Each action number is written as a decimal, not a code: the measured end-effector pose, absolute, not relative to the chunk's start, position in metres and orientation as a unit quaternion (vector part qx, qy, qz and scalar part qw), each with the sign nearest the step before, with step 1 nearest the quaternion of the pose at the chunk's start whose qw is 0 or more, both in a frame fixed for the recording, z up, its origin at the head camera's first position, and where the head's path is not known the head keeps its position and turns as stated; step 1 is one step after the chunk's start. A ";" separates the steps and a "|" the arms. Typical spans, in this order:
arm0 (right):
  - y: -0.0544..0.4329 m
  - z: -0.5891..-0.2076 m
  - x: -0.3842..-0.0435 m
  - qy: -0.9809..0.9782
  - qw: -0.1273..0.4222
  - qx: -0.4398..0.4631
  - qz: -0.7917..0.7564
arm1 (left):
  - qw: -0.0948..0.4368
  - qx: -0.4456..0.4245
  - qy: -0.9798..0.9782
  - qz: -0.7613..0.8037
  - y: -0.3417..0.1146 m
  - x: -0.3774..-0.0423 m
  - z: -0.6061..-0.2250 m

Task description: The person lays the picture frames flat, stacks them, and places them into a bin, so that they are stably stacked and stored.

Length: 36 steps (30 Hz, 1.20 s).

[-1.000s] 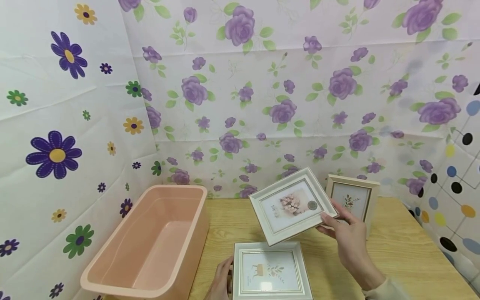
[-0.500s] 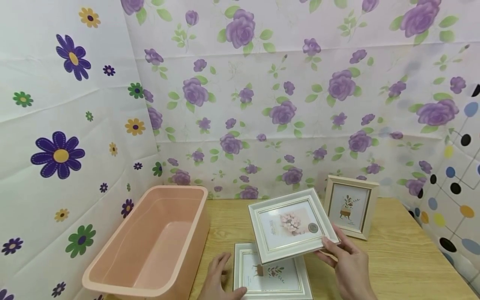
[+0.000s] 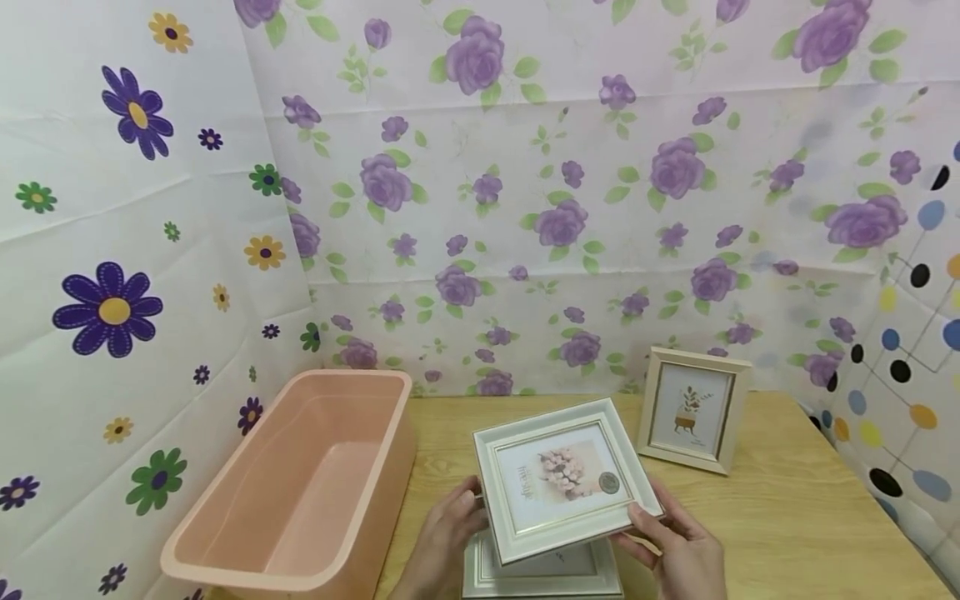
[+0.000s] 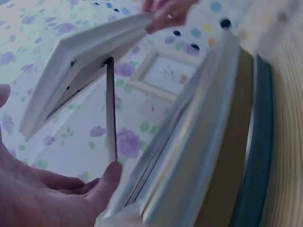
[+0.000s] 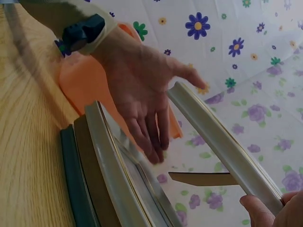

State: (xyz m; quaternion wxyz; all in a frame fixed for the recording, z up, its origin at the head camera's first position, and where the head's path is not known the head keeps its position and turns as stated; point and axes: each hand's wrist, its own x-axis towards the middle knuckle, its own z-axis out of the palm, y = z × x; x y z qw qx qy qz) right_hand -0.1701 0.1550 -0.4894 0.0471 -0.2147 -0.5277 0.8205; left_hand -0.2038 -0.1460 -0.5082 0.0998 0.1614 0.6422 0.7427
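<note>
My right hand [image 3: 686, 554] pinches a white picture frame [image 3: 566, 475] with a pink flower print by its lower right corner. It is held tilted over a stack on the table. In the left wrist view, a support leg [image 4: 111, 113] hangs folded out from its back. My left hand [image 3: 446, 542] is beside the held frame's left edge; its fingers hang extended in the right wrist view, the thumb near the leg's tip. The stack has a white frame [image 3: 540, 583] on top, a brown frame [image 4: 229, 156] under it and a teal frame [image 4: 260, 142] at the bottom.
A beige picture frame [image 3: 735, 417] with a plant print stands upright at the back right of the wooden table [image 3: 810, 500]. To the left is a deep pink plastic tub [image 3: 255, 579]. Flower-patterned cloth [image 3: 525, 317] hangs behind the table and on the left.
My right hand has brought the flower-print frame down and to the left over the stack. My left hand has moved from the stack's left side up to the held frame's left edge.
</note>
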 end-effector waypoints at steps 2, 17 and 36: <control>0.153 -0.489 -0.168 -0.531 0.043 -0.216 0.818 | 0.143 0.168 0.621 0.752 -0.144 -0.208 -0.507; 0.146 -0.486 -0.164 -0.552 0.040 -0.214 0.805 | 0.112 0.118 0.583 0.796 -0.140 -0.212 -0.511; 0.145 -0.502 -0.170 -0.566 0.048 -0.236 0.789 | 0.022 0.124 0.640 0.758 -0.140 -0.198 -0.503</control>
